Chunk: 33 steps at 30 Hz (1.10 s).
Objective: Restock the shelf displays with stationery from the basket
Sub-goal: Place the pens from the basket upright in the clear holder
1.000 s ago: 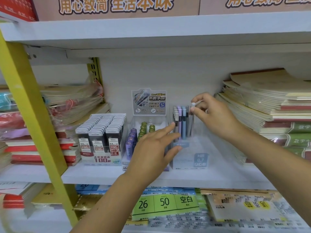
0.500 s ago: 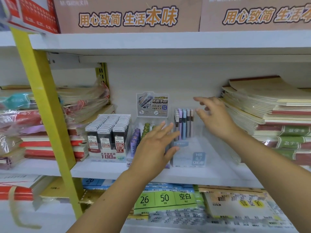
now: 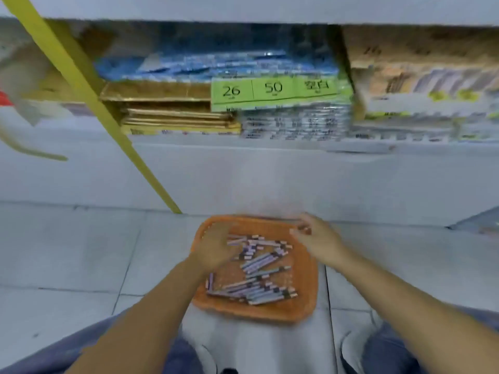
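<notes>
Where blue-jeaned knees [image 3: 391,346] edge the bottom of the view, an orange basket [image 3: 305,306] sits on pale floor tiles [image 3: 81,252], holding a loose heap of pencils [image 3: 259,263]. The left hand [image 3: 216,247] reaches down onto the heap, fingers extended (blur hides any pinch). The right hand [image 3: 318,238] hovers over the basket's far right rim, fingers loosely curled, nothing visible in them. Beyond, a low shelf carries a green label [image 3: 272,90] right of a yellow upright [image 3: 108,109].

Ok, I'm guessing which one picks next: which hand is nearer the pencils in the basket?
Left. The left hand is over the pencils at the left of the orange basket; the right hand is by its far right rim, off the pile.
</notes>
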{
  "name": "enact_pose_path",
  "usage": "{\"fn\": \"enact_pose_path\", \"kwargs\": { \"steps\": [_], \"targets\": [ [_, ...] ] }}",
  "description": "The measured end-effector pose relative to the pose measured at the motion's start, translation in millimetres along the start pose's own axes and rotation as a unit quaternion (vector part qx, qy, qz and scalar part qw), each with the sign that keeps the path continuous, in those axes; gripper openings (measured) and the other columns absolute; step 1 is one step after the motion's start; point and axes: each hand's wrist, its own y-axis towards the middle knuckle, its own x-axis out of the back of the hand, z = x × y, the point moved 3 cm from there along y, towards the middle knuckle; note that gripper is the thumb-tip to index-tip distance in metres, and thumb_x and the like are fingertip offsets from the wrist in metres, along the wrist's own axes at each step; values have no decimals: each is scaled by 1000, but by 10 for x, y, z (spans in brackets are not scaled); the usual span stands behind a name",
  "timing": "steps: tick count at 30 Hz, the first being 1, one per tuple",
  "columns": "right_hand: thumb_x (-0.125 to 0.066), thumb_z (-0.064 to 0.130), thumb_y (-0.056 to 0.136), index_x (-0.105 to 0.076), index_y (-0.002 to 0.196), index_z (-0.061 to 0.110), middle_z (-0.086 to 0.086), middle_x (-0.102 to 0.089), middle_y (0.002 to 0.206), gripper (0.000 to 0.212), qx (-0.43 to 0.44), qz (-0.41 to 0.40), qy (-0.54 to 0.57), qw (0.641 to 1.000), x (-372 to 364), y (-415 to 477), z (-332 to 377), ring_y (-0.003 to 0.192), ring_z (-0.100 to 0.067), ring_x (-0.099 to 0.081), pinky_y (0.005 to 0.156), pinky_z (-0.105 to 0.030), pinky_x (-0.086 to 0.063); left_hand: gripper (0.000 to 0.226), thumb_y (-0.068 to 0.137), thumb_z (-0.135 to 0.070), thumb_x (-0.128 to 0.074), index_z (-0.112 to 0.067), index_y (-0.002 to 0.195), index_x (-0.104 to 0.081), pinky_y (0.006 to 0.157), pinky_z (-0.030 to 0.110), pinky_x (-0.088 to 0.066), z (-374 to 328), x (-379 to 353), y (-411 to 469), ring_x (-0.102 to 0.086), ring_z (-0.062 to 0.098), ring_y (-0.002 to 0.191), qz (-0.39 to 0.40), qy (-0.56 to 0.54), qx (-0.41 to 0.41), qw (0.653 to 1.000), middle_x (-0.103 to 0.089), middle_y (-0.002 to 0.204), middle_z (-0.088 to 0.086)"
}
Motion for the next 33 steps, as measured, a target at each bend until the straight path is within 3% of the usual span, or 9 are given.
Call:
{"fn": "enact_pose_path", "kwargs": {
  "steps": [4,7,10,14,16,18,22,29,33],
  "targets": [
    [-65,10,90,-51,135,7,-12,-55,135,48,-122,142,3,982,-868,-24,-873,118,-22,-56,97,-29,-45,59,91,-18,-71,-6,143,-47,97,23,-41,659,-604,-35,-55,22,121,88,-49,110,989,-55,136,11],
    [-70,17,87,-47,139,9,-12,-44,144,58,-121,164,-30,979,-1197,49,-1175,128,-24,-47,100,-24,-38,59,89,-15,-72,-10,143,-48,91,6,-36,932,-845,47,-52,15,123,120,-55,116,984,-52,144,9],
    [-74,33,80,-37,146,22,-8,-27,150,77,-74,172,-141,972,-1373,192,-1315,135,-30,-30,107,-33,-30,68,86,-19,-76,-16,146,-43,97,18,-37,1081,-1021,151,-49,18,130,161,-75,139,974,-48,148,6],
    [-75,61,67,3,153,32,2,3,161,119,-8,212,-270,939,-1498,342,-1371,147,-28,3,116,-49,-13,78,81,-35,-80,-15,146,-44,112,34,-37,1184,-1207,234,-45,24,134,177,-50,159,970,-45,149,8],
    [-73,68,63,13,150,35,3,7,161,127,13,223,-304,926,-1535,338,-1413,147,-28,7,117,-52,-6,77,80,-37,-81,-17,145,-45,115,37,-34,1196,-1259,264,-42,25,135,175,-48,155,971,-39,150,8],
    [-73,66,64,10,150,36,1,-5,158,124,30,198,-335,921,-1548,275,-1456,144,-28,-3,116,-51,-10,73,79,-34,-83,-18,141,-48,110,31,-38,1213,-1305,282,-46,22,130,176,-62,157,970,-41,146,8],
    [-73,62,65,-19,145,34,-3,-27,141,101,5,159,-339,927,-1573,135,-1518,130,-28,-22,108,-43,-24,63,78,-31,-84,-17,133,-57,95,20,-39,1249,-1381,275,-54,17,115,190,-47,154,969,-53,132,5],
    [-78,40,74,-42,128,29,0,-41,129,66,-32,197,-233,952,-1634,84,-1524,118,-21,-37,97,-33,-37,53,78,-29,-83,-23,126,-63,91,20,-40,1282,-1400,227,-56,13,105,189,-29,152,970,-61,114,-3],
    [-80,43,71,-46,123,24,2,-43,123,65,-34,191,-221,956,-1672,77,-1467,115,-19,-40,93,-30,-36,56,73,-34,-85,-27,124,-63,101,30,-41,1226,-1445,210,-51,18,113,202,52,104,972,-57,121,-1]
  ]
}}
